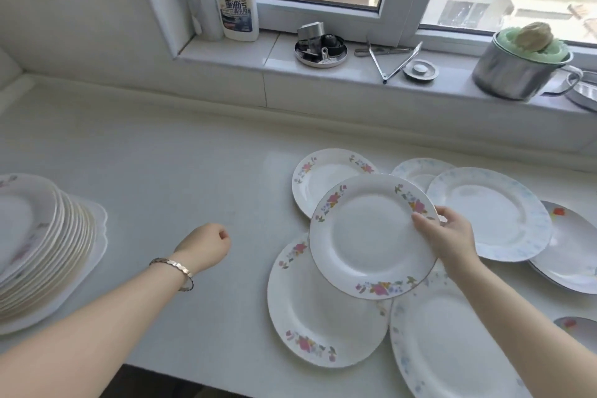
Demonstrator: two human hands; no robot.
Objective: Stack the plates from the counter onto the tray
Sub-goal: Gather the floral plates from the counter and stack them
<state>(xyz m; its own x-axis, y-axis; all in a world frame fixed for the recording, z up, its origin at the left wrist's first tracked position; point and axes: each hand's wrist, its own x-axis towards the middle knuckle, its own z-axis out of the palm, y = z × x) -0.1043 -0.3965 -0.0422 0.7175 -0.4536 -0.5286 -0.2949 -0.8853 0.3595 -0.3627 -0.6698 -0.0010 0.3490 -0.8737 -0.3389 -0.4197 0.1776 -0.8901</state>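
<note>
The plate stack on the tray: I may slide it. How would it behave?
The plate stack looks heavy, being many plates. It leans visibly, so a push may topple it. The tray would probably slide easily on the smooth counter.

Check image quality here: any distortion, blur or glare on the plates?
Head view: wide-angle bending curves the counter edge and window sill; the plate stack at the left edge smears; daylight washes out the blue-patterned plate; the held plate stays fairly sharp.

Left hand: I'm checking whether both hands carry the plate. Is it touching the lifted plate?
Apart. The head view shows bare counter between the closed left hand and the lifted plate, which only the right hand grips at its rim.
</note>
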